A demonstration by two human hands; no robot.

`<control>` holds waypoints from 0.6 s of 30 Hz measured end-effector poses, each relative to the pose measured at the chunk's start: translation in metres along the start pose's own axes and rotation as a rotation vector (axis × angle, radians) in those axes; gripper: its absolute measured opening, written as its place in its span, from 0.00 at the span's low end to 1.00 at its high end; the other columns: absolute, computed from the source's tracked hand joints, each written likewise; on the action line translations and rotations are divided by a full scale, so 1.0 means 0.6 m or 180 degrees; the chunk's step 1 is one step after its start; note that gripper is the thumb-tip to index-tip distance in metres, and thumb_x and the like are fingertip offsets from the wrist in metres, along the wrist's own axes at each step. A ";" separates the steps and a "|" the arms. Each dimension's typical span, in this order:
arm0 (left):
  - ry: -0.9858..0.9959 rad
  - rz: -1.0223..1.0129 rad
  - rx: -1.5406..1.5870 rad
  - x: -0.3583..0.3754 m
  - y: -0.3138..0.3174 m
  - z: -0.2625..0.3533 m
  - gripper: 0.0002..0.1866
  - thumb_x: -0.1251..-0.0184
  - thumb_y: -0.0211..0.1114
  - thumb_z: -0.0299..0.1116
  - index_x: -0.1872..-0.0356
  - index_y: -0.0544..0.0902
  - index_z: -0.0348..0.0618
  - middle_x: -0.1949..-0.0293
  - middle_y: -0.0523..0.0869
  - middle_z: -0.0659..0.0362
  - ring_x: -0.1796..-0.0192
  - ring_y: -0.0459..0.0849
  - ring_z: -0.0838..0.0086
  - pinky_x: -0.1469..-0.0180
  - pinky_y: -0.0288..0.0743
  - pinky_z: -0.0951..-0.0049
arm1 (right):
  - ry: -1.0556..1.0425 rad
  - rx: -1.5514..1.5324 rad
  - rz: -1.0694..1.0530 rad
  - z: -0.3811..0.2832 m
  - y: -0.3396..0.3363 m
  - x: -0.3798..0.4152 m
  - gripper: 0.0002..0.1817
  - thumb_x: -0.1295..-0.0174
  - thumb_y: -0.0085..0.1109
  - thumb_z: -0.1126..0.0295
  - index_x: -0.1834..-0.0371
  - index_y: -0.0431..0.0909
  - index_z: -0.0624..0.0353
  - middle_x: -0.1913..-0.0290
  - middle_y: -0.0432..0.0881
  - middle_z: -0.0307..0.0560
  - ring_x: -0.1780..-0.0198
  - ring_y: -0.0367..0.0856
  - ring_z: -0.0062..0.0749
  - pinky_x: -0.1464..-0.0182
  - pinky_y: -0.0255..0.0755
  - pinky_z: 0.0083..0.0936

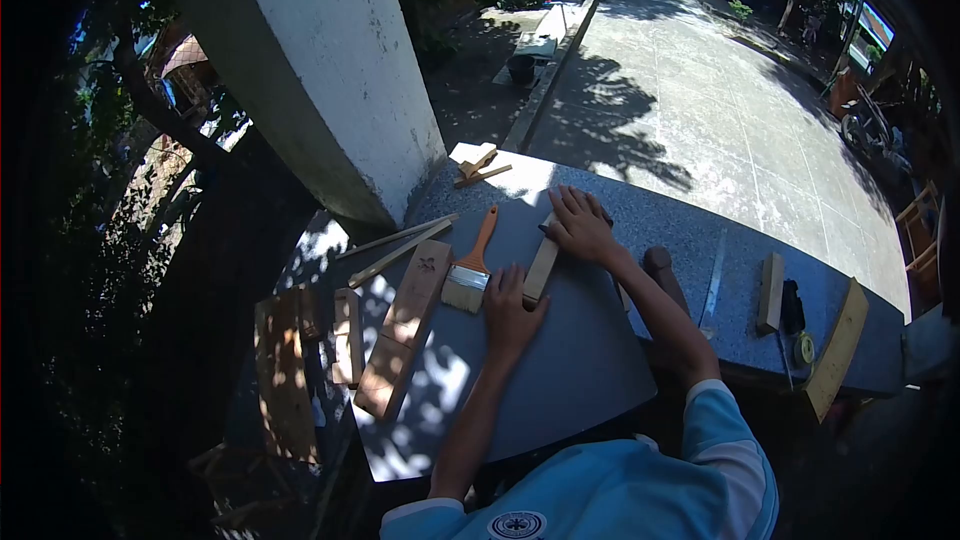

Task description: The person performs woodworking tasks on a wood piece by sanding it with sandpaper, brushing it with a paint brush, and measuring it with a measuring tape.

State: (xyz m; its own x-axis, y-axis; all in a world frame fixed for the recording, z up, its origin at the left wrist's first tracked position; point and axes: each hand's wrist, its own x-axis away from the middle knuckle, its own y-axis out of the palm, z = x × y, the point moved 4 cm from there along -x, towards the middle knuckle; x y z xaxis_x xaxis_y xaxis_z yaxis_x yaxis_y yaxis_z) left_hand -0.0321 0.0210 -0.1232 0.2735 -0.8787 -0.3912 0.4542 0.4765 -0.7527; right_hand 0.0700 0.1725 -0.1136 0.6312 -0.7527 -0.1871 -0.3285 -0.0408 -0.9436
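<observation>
A short wooden block [542,270] lies lengthwise on the grey board [590,360] in front of me. My left hand [513,312] is at its near end, with the thumb on one side and the fingers on the other. Over the far end, my right hand [580,227] is curled around something dark, mostly hidden under the palm and fingers. A paintbrush [480,255] with an orange handle and pale bristles lies just left of my left hand. Beside the brush rests a wide wooden plank [405,330].
Thin wood strips [400,252] and smaller pieces [346,335] lie to the left. A concrete pillar [335,70] rises at the back left. On the speckled slab [660,210] are a metal ruler [714,280], a wood block [770,292], a tape measure [803,348] and a curved board [838,350].
</observation>
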 end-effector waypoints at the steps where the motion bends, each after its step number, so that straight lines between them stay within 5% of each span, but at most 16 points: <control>1: 0.0141 0.0184 -0.0348 0.002 0.001 0.003 0.30 0.54 0.67 0.40 0.48 0.73 0.40 0.50 0.76 0.48 0.42 0.67 0.51 0.41 0.59 0.55 | 0.0036 0.0094 0.0011 -0.004 -0.003 -0.001 0.31 0.39 0.34 0.54 0.34 0.52 0.57 0.32 0.49 0.56 0.30 0.42 0.46 0.32 0.33 0.42; 4: 0.0033 -0.0015 0.0246 -0.004 0.003 -0.004 0.29 0.53 0.67 0.43 0.49 0.74 0.41 0.47 0.74 0.48 0.40 0.63 0.49 0.40 0.58 0.55 | -0.1274 -0.0277 -0.0511 -0.097 0.000 0.075 0.30 0.38 0.34 0.56 0.35 0.52 0.62 0.32 0.50 0.57 0.31 0.45 0.47 0.32 0.37 0.42; 7: 0.0066 -0.0130 0.0092 0.000 0.000 -0.001 0.30 0.55 0.68 0.43 0.49 0.74 0.40 0.47 0.74 0.48 0.39 0.62 0.49 0.40 0.58 0.55 | -0.0922 -0.0425 -0.0340 -0.042 0.012 0.037 0.30 0.36 0.30 0.54 0.33 0.49 0.59 0.31 0.48 0.53 0.30 0.42 0.47 0.31 0.34 0.40; 8: -0.0074 -0.0118 0.0129 0.001 -0.008 0.004 0.27 0.53 0.65 0.42 0.51 0.76 0.37 0.47 0.75 0.53 0.39 0.64 0.51 0.39 0.58 0.55 | -0.0606 0.0338 -0.0080 0.000 0.033 0.003 0.31 0.36 0.30 0.54 0.33 0.48 0.59 0.31 0.48 0.49 0.30 0.42 0.45 0.31 0.34 0.40; 12: -0.0186 -0.0248 0.0068 -0.017 -0.005 0.000 0.27 0.52 0.65 0.42 0.51 0.75 0.36 0.47 0.75 0.51 0.39 0.63 0.52 0.39 0.58 0.56 | -0.1480 -0.0268 -0.0753 -0.109 -0.002 0.073 0.28 0.35 0.32 0.58 0.37 0.53 0.66 0.33 0.51 0.59 0.31 0.46 0.49 0.33 0.40 0.43; 15: -0.0148 -0.0063 0.0099 0.000 -0.006 0.003 0.27 0.51 0.65 0.43 0.51 0.76 0.38 0.49 0.75 0.49 0.40 0.64 0.53 0.40 0.59 0.56 | -0.0561 0.0165 0.0104 -0.024 0.010 -0.005 0.29 0.34 0.27 0.54 0.35 0.52 0.61 0.33 0.53 0.54 0.31 0.47 0.46 0.31 0.37 0.41; 18: -0.0208 -0.0006 0.0109 0.007 0.015 -0.017 0.27 0.52 0.66 0.43 0.52 0.76 0.38 0.49 0.75 0.48 0.41 0.65 0.53 0.40 0.58 0.56 | -0.1344 -0.0138 -0.0273 -0.082 0.012 0.059 0.29 0.36 0.31 0.55 0.37 0.54 0.65 0.36 0.57 0.58 0.33 0.52 0.49 0.33 0.42 0.41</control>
State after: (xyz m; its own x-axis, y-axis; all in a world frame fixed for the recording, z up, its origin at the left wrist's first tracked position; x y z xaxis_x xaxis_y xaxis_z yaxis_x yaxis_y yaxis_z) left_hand -0.0354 0.0211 -0.1372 0.3268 -0.8765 -0.3535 0.4834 0.4764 -0.7344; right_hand 0.0554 0.1134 -0.1139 0.8866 -0.4110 -0.2123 -0.2858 -0.1260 -0.9500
